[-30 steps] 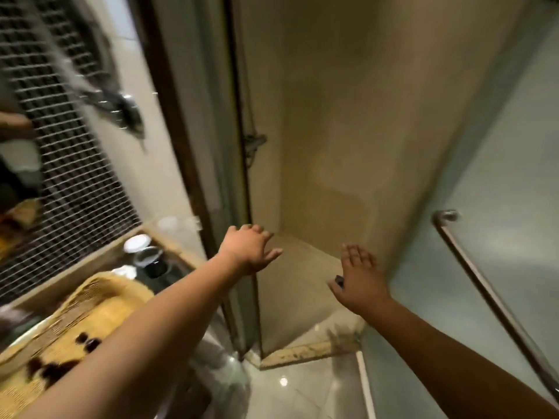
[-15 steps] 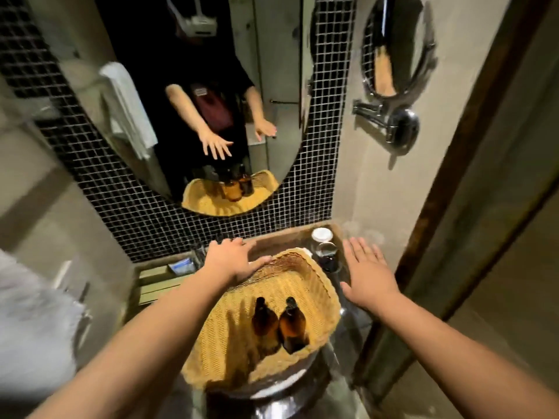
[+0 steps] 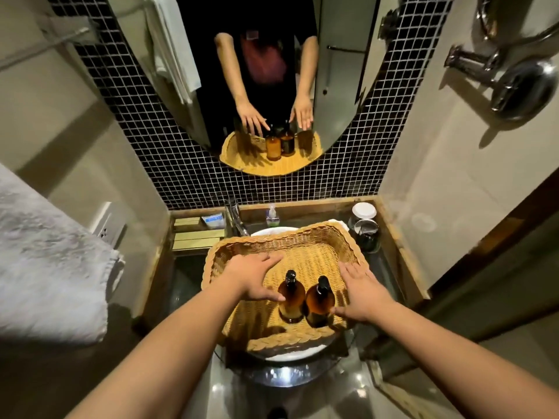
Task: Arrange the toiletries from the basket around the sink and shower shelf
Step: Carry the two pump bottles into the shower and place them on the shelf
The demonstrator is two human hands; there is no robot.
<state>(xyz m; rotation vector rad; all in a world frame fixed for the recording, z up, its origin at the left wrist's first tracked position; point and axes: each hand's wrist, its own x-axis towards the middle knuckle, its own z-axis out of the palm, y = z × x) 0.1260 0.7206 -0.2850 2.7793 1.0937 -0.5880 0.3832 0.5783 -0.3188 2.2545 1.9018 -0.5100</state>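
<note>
A yellow wicker basket (image 3: 305, 243) rests on top of the white sink (image 3: 290, 356). Two amber pump bottles stand upright inside it, side by side: the left bottle (image 3: 291, 299) and the right bottle (image 3: 320, 303). My left hand (image 3: 252, 278) is spread open inside the basket, its thumb at the left bottle's side. My right hand (image 3: 361, 293) is open too, thumb tip touching the right bottle. Neither hand grips a bottle.
A tap (image 3: 237, 220) and small soap dispenser (image 3: 272, 216) stand behind the basket. Boxes (image 3: 196, 235) lie on the ledge at left, lidded jars (image 3: 364, 226) at right. A white towel (image 3: 51, 267) hangs left. An oval mirror (image 3: 260, 71) faces me; a chrome fitting (image 3: 517, 83) juts from the right wall.
My view swung from the shower stall to the sink. Both hands moved from the basket's far rim and counter down into the basket, one on each side of the bottles.
</note>
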